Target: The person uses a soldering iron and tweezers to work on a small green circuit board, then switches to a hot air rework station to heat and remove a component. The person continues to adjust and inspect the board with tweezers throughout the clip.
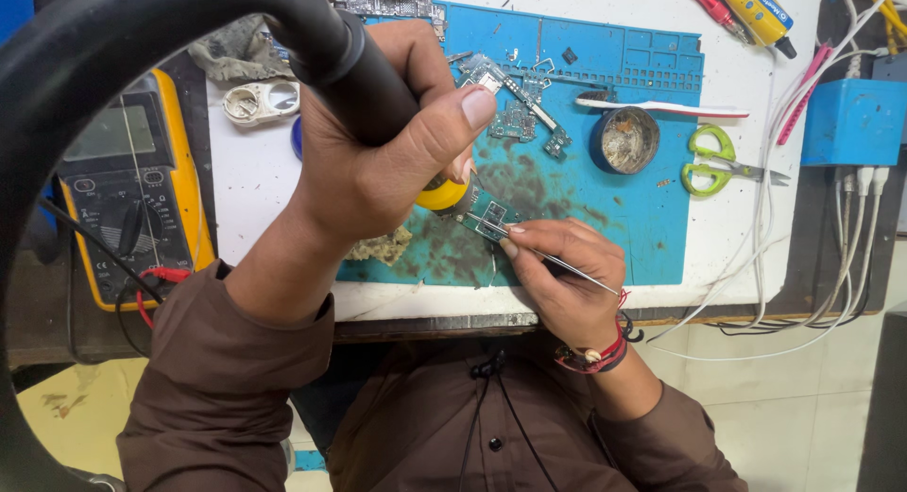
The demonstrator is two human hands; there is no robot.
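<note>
My left hand (378, 161) is wrapped around the black handle of a hot-air tool (350, 67) with a thick black hose. Its yellow collar (442, 194) points down at a small green circuit board (489, 218) lying on a stained blue work mat (624, 67). My right hand (567, 275) pinches thin metal tweezers (588, 277). Their tips rest on the near edge of that board. The tool's nozzle tip is hidden behind my left thumb.
More phone boards (515, 104) lie further back on the mat, beside a round tin (625, 139), a white-handled tool (661, 107) and green scissors (713, 161). A yellow multimeter (132, 189) sits on the left. A blue box (855, 121) with white cables stands on the right.
</note>
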